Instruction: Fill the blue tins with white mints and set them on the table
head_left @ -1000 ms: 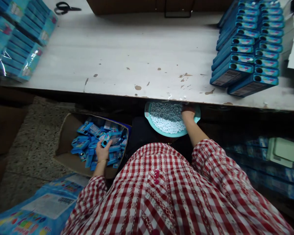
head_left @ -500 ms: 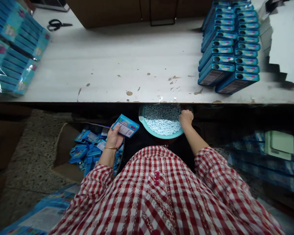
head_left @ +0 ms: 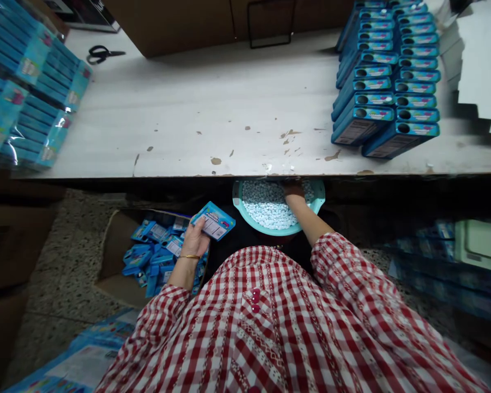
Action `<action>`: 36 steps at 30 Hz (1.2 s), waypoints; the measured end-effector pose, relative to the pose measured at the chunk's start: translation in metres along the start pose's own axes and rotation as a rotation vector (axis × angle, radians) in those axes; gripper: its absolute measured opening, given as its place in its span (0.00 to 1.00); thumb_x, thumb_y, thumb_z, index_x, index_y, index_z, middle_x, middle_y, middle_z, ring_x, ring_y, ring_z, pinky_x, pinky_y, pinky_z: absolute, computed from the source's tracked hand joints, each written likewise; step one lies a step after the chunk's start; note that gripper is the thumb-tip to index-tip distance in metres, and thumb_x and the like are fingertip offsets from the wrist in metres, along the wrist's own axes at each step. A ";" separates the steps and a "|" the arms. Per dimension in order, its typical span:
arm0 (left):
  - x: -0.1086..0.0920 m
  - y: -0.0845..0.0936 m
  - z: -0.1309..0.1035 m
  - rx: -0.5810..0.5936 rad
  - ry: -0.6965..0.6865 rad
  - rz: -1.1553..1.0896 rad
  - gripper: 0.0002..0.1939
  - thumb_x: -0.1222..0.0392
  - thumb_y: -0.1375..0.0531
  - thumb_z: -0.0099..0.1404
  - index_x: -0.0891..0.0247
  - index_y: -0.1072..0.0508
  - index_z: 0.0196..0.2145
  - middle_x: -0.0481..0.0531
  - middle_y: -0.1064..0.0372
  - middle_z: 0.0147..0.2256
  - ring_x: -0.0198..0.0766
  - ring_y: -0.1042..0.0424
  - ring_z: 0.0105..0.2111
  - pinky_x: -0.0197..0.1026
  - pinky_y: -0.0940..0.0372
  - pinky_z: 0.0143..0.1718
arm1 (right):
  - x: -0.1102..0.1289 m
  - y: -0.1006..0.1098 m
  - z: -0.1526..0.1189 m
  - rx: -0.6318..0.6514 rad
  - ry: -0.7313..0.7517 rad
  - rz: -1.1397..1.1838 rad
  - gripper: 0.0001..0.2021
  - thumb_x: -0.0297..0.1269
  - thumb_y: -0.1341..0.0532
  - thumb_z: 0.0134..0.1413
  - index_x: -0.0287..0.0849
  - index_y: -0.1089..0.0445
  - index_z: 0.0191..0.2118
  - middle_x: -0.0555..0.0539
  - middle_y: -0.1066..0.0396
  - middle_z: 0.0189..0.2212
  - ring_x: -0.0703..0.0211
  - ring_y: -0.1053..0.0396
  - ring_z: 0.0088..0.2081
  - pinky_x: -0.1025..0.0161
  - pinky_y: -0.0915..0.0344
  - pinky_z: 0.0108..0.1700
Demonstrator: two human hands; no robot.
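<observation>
My left hand [head_left: 195, 239] is gripping a box [head_left: 217, 222] at the basin's [head_left: 245, 212] nine o'clock; my right hand [head_left: 293, 190], closure hidden, is likely gathering pellets [head_left: 265, 203] to lift.

By then, left hand [head_left: 196, 240] and blue packet [head_left: 215, 221] up from the carton [head_left: 117, 259], right hand [head_left: 295, 194] back among pellets [head_left: 265, 207].

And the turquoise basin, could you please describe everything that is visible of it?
The turquoise basin looks like plastic and roundish, with a smooth rim that widens into a lug at either side. It seems about level and holds many small, pale pellets, into which the right hand reaches. It sits below the front edge of the white table, which hides its far side, close in front of the person's body. What supports it underneath cannot be seen.
</observation>
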State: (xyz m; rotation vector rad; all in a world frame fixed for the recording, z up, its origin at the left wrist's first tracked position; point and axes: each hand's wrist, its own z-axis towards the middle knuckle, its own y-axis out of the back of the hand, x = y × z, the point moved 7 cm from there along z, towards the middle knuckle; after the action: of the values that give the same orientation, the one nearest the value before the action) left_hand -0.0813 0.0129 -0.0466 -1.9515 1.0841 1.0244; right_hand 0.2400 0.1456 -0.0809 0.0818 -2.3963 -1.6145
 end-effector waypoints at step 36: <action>-0.025 -0.132 0.000 0.371 -0.523 0.689 0.20 0.54 0.38 0.55 0.64 0.33 0.44 0.50 0.31 0.38 0.37 0.31 0.38 0.38 0.36 0.43 | -0.044 0.056 -0.072 -0.116 0.011 0.641 0.17 0.30 0.46 0.51 0.38 0.24 0.43 0.46 0.23 0.36 0.56 0.27 0.38 0.64 0.35 0.40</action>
State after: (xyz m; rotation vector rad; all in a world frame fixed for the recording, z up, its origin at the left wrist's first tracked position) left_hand 0.0267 0.0786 -0.0013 -0.9324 1.5238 1.4518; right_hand 0.3047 0.1098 -0.0118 -0.6276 -2.0071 -1.4134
